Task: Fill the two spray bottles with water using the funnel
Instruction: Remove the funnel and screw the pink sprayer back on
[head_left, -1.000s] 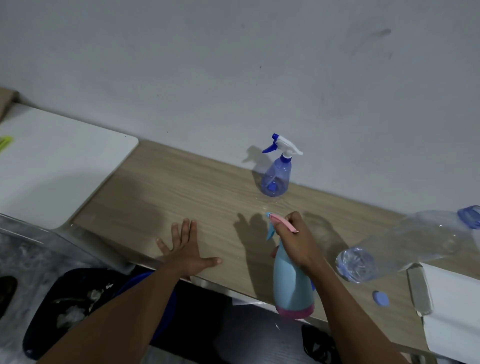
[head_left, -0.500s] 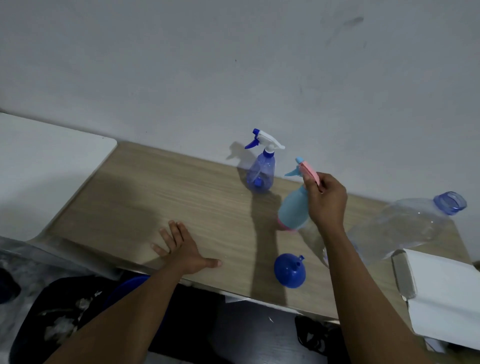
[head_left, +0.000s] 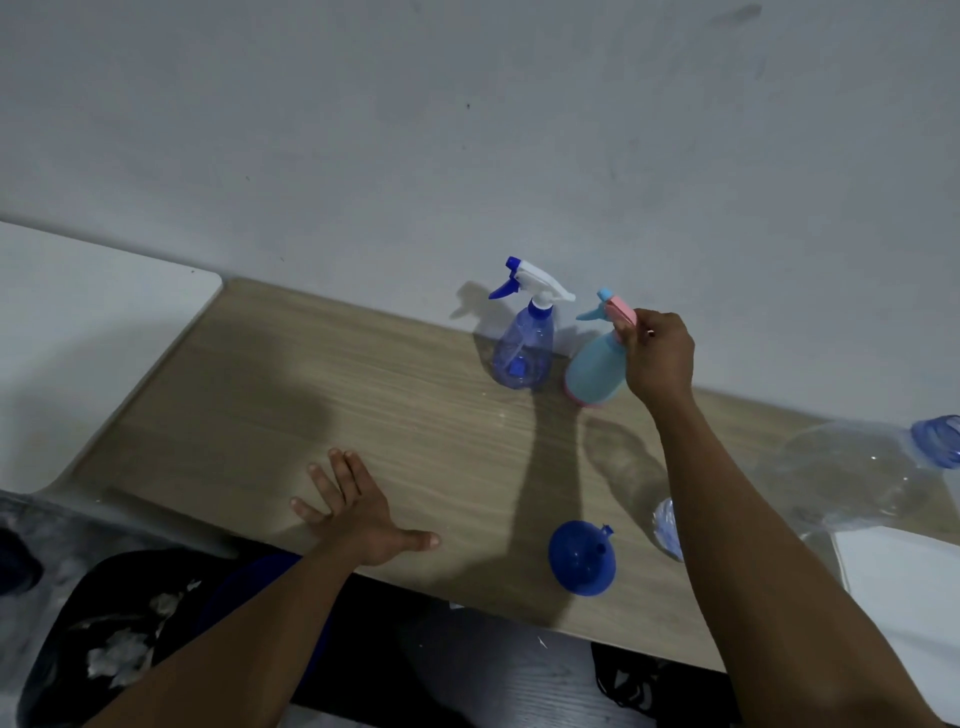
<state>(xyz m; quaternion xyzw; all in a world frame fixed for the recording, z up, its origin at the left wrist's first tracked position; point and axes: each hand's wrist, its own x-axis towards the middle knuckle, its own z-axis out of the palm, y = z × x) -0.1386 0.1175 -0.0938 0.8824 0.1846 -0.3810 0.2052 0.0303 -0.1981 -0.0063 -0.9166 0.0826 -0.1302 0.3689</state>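
Note:
A clear blue spray bottle (head_left: 522, 349) with a white and blue trigger head stands near the wall on the wooden table (head_left: 332, 405). Just right of it is a light blue spray bottle (head_left: 595, 371) with a pink base and pink trigger, tilted slightly. My right hand (head_left: 658, 357) is shut on its neck and trigger. A blue funnel (head_left: 582, 558) lies on the table near the front edge. My left hand (head_left: 353, 512) rests flat on the table with fingers spread, holding nothing.
A large clear water bottle (head_left: 852, 478) with a blue cap lies on its side at the right. A white box (head_left: 904, 597) sits at the right edge, a white surface (head_left: 78, 332) adjoins the table's left. A dark bin (head_left: 114, 639) is below.
My right hand carried the light blue spray bottle from the table's front edge to the back, beside the clear blue bottle. The left hand stayed flat on the table.

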